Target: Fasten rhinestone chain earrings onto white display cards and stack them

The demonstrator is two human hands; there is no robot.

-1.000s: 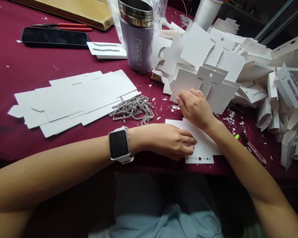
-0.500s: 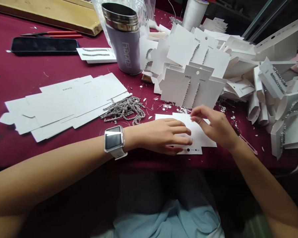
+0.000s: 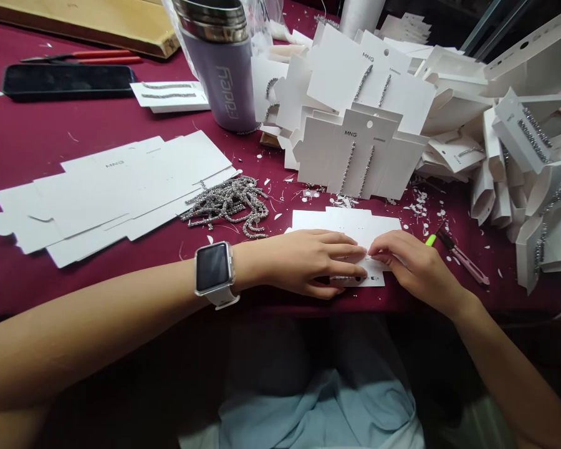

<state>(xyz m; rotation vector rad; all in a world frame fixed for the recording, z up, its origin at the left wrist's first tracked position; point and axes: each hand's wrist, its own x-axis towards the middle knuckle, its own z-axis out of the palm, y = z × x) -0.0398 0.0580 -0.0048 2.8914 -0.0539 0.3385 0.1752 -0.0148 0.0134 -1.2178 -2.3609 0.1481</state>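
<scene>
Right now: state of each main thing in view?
Left bare hand: palm down, fingers spread.
Right bare hand: fingers bent, grip unclear.
White cardboard blank beneath: unfolded, partly covered.
Silver beaded chains: loose heap.
Front white MNG card: unfolded, propped up.
Lavender metal-rimmed tumbler: upright.
Black rectangular phone: flat, screen dark.
White-strapped square smartwatch: worn, screen dark.

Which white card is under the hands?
The flat card at the near edge of the table, partly beneath the left hand and right hand. No hand is on the overlapping cards farther left or the standing cards behind.

Two hands (image 3: pixel 320 260), one smartwatch (image 3: pixel 212 267), one phone (image 3: pixel 69 82), one tumbler (image 3: pixel 222 81), one spool (image 3: pixel 361 15)
</scene>
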